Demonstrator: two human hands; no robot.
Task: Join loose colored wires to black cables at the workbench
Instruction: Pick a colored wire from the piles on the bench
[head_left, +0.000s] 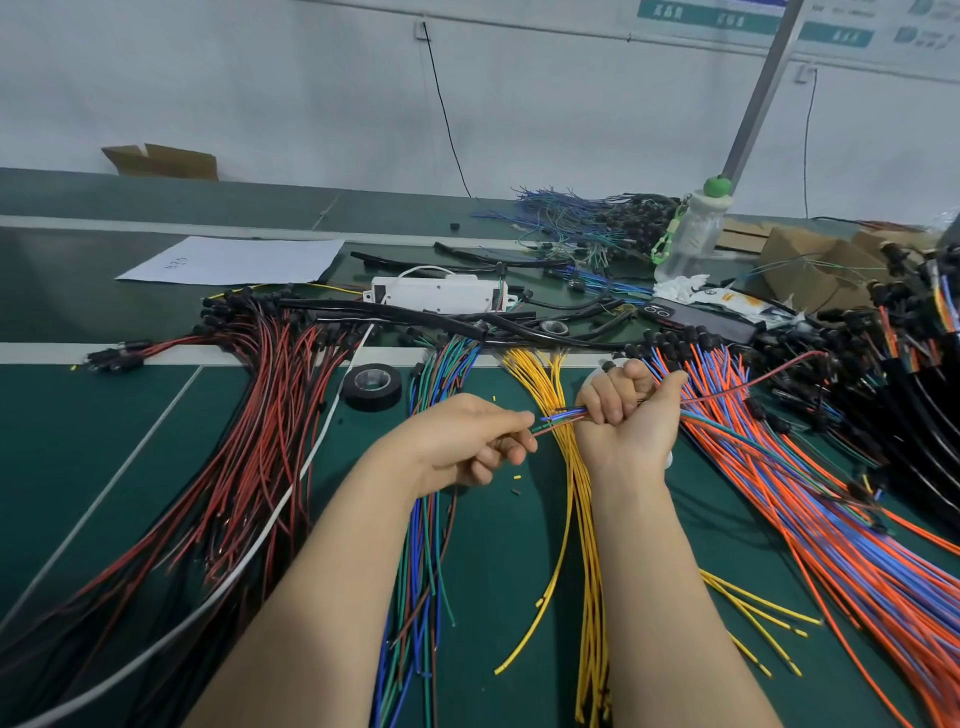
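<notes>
Red, blue and green wires (561, 415) form one thin bundle held just above the middle of the surface (130, 467). Its long axis runs roughly parallel to the near edge. The right hand (623, 426) grips the bundle, fingers (610, 408) curled round it. The left hand (467, 441) pinches the loose ends and is nearer to them. The black cables (441, 314) lie beyond both hands, toward the far edge. Yellow wires (582, 519) cross directly beneath the bundle, and orange and blue wires (831, 519) fan toward the right edge, so either could snag. Tape (372, 387) sits apart, to the left.
</notes>
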